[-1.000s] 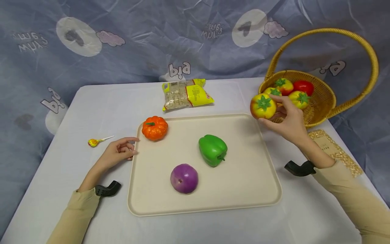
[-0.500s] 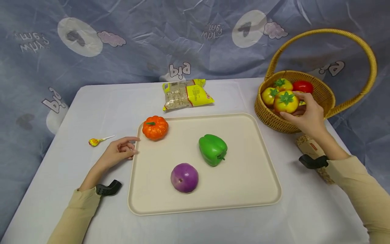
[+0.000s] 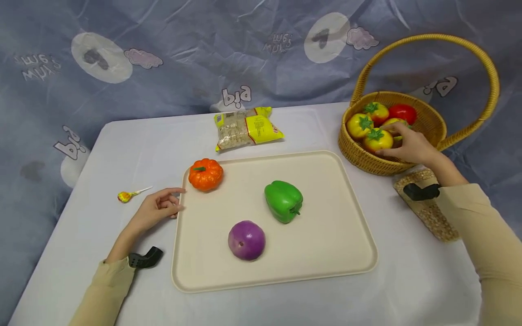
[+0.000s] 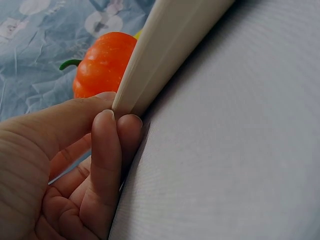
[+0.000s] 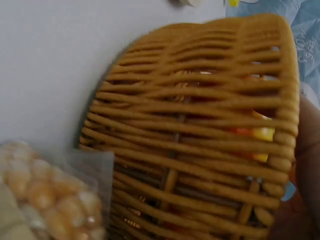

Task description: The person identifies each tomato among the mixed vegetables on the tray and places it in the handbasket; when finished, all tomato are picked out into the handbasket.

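Observation:
In the head view, my right hand (image 3: 408, 144) reaches into the wicker basket (image 3: 369, 162) and pinches a yellow tomato (image 3: 376, 143) with a green star-shaped leaf top. Several more tomatoes lie in the basket, one of them a red tomato (image 3: 403, 112). In the right wrist view, the woven basket wall (image 5: 190, 125) hides most of that hand. My left hand (image 3: 157, 208) pinches the left rim of the beige tray (image 3: 326, 244); in the left wrist view, its fingers meet at the tray edge (image 4: 150, 65). On the tray lie an orange pumpkin (image 3: 205, 174), green bell pepper (image 3: 283, 201) and purple eggplant (image 3: 246, 240).
A yellow-and-clear bag (image 3: 248, 129) lies behind the tray. At the left is a lollipop (image 3: 125, 196). Beneath my right forearm lies a bag of kernels (image 3: 436, 217), close to the basket. The basket's tall handle (image 3: 444, 37) arches above it.
My right hand has carried the yellow tomato rightward from beside the basket, over its rim, then down among the other tomatoes. My left hand stays at the tray rim.

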Action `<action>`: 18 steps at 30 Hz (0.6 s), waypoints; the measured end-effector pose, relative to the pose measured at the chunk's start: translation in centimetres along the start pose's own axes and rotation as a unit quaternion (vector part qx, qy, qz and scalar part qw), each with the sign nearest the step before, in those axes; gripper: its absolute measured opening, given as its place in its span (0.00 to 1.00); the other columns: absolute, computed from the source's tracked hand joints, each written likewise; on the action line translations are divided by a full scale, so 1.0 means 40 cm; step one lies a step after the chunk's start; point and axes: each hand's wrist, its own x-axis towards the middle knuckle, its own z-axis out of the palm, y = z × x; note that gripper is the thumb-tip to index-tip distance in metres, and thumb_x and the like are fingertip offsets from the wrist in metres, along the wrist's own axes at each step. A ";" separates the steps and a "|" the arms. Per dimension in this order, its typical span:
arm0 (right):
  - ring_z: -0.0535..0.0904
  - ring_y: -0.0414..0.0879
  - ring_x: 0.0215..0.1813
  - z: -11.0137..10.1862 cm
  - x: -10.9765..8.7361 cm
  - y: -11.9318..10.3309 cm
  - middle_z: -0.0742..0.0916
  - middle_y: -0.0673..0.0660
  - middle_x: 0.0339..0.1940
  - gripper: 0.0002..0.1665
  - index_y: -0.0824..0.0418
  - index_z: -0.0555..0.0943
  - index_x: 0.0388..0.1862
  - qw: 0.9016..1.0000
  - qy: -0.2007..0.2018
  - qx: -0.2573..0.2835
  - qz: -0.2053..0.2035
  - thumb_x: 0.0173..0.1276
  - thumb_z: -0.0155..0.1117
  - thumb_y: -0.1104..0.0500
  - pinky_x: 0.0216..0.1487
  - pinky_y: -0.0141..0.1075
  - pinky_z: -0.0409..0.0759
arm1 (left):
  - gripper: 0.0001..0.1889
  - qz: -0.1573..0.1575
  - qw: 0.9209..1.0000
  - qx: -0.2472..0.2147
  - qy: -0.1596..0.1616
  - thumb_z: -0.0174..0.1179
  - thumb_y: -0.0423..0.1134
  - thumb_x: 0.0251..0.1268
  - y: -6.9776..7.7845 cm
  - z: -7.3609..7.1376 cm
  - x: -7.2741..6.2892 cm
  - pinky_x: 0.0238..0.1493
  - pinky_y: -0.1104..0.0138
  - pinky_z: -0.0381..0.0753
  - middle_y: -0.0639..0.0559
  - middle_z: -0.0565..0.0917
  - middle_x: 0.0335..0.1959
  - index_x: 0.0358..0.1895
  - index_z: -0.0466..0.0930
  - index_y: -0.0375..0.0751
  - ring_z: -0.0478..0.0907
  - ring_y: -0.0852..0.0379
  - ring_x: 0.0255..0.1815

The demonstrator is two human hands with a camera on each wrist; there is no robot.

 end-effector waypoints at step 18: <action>0.64 0.72 0.60 -0.032 0.015 0.046 0.70 0.78 0.61 0.42 0.66 0.58 0.70 0.994 -0.074 -0.082 0.013 0.62 0.65 0.55 0.58 0.67 0.62 | 0.23 0.002 1.000 0.011 -0.008 0.57 0.29 0.63 0.002 -0.005 0.001 0.27 0.72 0.82 0.61 0.80 0.29 0.60 0.67 0.25 0.78 0.66 0.23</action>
